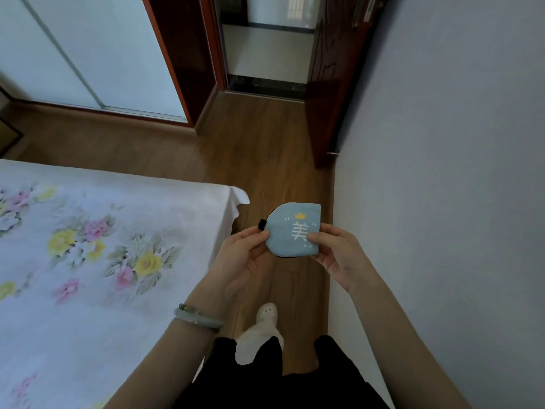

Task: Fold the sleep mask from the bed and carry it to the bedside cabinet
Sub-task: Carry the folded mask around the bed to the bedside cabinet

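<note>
The sleep mask [292, 224] is light blue with a white character and a small yellow crown, and it is folded in half with a black edge and a black strap end at its left. Both hands hold it up in the air over the wooden floor, to the right of the bed's corner. My left hand [246, 255] pinches its left edge. My right hand [333, 249] pinches its right edge, thumb on the front. The bedside cabinet is not in view.
The bed [88, 246] with a white floral sheet fills the left. A grey wall [442, 202] runs close on the right. A strip of wooden floor [256, 154] leads to an open dark wooden door [327, 93]. A white sliding wardrobe [88, 54] stands far left.
</note>
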`<state>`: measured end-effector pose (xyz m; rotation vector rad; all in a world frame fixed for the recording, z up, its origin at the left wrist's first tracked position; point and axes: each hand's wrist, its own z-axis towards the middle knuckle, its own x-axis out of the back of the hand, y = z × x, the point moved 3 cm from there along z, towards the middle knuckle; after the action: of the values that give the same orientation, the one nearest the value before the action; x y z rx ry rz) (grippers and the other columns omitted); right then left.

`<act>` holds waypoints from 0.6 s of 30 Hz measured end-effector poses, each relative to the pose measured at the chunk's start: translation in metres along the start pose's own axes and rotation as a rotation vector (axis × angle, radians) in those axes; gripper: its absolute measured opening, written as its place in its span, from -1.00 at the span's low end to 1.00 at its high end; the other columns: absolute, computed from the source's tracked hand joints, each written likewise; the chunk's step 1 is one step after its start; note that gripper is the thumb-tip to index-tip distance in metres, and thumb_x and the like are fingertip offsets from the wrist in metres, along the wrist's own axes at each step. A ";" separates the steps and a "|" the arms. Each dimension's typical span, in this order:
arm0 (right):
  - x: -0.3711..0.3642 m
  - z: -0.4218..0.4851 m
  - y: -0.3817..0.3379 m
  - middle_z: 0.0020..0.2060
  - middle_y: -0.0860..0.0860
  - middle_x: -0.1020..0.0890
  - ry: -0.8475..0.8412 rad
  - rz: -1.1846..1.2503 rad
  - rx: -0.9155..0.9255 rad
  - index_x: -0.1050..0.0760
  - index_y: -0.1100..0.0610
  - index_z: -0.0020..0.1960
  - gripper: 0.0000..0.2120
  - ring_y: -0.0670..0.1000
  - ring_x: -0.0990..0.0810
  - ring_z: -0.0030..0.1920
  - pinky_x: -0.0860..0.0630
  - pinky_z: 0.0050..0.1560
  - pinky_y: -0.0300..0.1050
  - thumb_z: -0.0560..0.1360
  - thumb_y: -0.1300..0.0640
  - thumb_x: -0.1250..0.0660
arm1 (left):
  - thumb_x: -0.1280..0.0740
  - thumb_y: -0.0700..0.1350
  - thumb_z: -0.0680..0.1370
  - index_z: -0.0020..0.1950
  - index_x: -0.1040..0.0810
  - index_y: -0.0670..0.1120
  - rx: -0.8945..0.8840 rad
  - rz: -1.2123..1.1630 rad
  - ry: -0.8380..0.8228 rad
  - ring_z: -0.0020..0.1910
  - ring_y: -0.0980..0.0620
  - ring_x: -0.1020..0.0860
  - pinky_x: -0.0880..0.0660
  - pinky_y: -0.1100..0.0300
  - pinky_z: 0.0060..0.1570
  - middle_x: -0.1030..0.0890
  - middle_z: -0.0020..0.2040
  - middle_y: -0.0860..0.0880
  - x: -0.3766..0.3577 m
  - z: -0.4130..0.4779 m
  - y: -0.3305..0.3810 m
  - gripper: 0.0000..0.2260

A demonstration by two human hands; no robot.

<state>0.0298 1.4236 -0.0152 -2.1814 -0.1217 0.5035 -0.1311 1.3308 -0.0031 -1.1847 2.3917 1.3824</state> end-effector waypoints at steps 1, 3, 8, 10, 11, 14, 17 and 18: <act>-0.005 0.019 -0.014 -0.19 0.03 -0.74 -0.005 -0.003 0.000 -0.61 0.17 -0.05 -0.82 0.01 -0.71 -0.13 -0.59 -0.28 -0.21 0.38 0.36 -0.40 | -0.27 -0.30 0.56 0.03 -0.59 -0.26 -0.001 -0.005 0.006 -0.10 -0.03 -0.70 -0.62 0.21 -0.22 -0.73 -0.09 -0.15 -0.006 0.017 0.014 -0.87; -0.017 0.054 -0.042 -0.19 0.03 -0.74 -0.022 -0.003 0.006 -0.60 0.18 -0.03 -0.81 0.01 -0.71 -0.13 -0.60 -0.27 -0.21 0.38 0.36 -0.39 | -0.25 -0.31 0.56 0.01 -0.58 -0.26 -0.010 -0.007 0.003 -0.14 -0.01 -0.70 -0.62 0.21 -0.23 -0.73 -0.12 -0.13 -0.019 0.049 0.043 -0.87; -0.034 0.135 -0.102 -0.11 0.08 -0.71 -0.039 -0.032 -0.014 -0.57 0.20 0.01 -0.78 0.04 -0.70 -0.09 -0.61 -0.23 -0.18 0.39 0.37 -0.38 | -0.24 -0.31 0.57 0.13 -0.54 -0.30 0.003 -0.014 0.051 -0.12 -0.02 -0.68 -0.63 0.16 -0.11 -0.67 -0.01 -0.19 -0.046 0.124 0.098 -0.82; -0.040 0.172 -0.123 -0.09 0.10 -0.70 -0.051 -0.053 -0.030 -0.57 0.20 0.00 -0.78 0.05 -0.69 -0.09 -0.61 -0.22 -0.17 0.39 0.38 -0.37 | -0.23 -0.32 0.57 0.13 -0.53 -0.30 -0.002 -0.030 0.070 -0.11 -0.03 -0.67 -0.61 0.16 -0.08 -0.65 0.01 -0.20 -0.053 0.155 0.115 -0.82; -0.043 0.191 -0.133 -0.08 0.10 -0.69 -0.065 -0.071 -0.038 -0.57 0.19 0.00 -0.78 0.05 -0.69 -0.09 -0.61 -0.20 -0.16 0.39 0.38 -0.37 | -0.24 -0.32 0.56 0.13 -0.53 -0.31 -0.011 -0.041 0.081 -0.10 -0.03 -0.66 -0.60 0.15 -0.07 -0.65 0.01 -0.21 -0.057 0.171 0.124 -0.82; -0.055 0.252 -0.165 -0.05 0.11 -0.68 -0.122 -0.136 -0.067 -0.56 0.17 0.01 -0.78 0.05 -0.68 -0.06 -0.60 -0.19 -0.15 0.39 0.36 -0.37 | -0.24 -0.32 0.56 0.15 -0.53 -0.33 -0.044 -0.084 0.118 -0.13 -0.03 -0.68 -0.62 0.15 -0.09 -0.66 0.00 -0.21 -0.066 0.223 0.151 -0.81; -0.067 0.319 -0.200 -0.03 0.12 -0.67 -0.188 -0.193 -0.092 -0.56 0.18 0.03 -0.77 0.07 -0.67 -0.03 -0.60 -0.19 -0.15 0.40 0.35 -0.37 | -0.24 -0.33 0.56 0.13 -0.53 -0.33 -0.082 -0.149 0.169 -0.20 -0.03 -0.70 -0.64 0.18 -0.24 -0.71 -0.12 -0.18 -0.079 0.275 0.180 -0.81; -0.073 0.339 -0.213 -0.01 0.12 -0.66 -0.212 -0.218 -0.105 -0.55 0.19 0.05 -0.76 0.08 -0.66 -0.01 -0.59 -0.17 -0.15 0.40 0.35 -0.38 | -0.24 -0.33 0.56 0.12 -0.54 -0.33 -0.094 -0.185 0.193 -0.22 -0.03 -0.70 -0.63 0.19 -0.29 -0.72 -0.16 -0.18 -0.084 0.290 0.188 -0.82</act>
<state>-0.1517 1.7873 -0.0091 -2.1776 -0.5048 0.6127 -0.2765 1.6553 -0.0015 -1.5862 2.2868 1.3921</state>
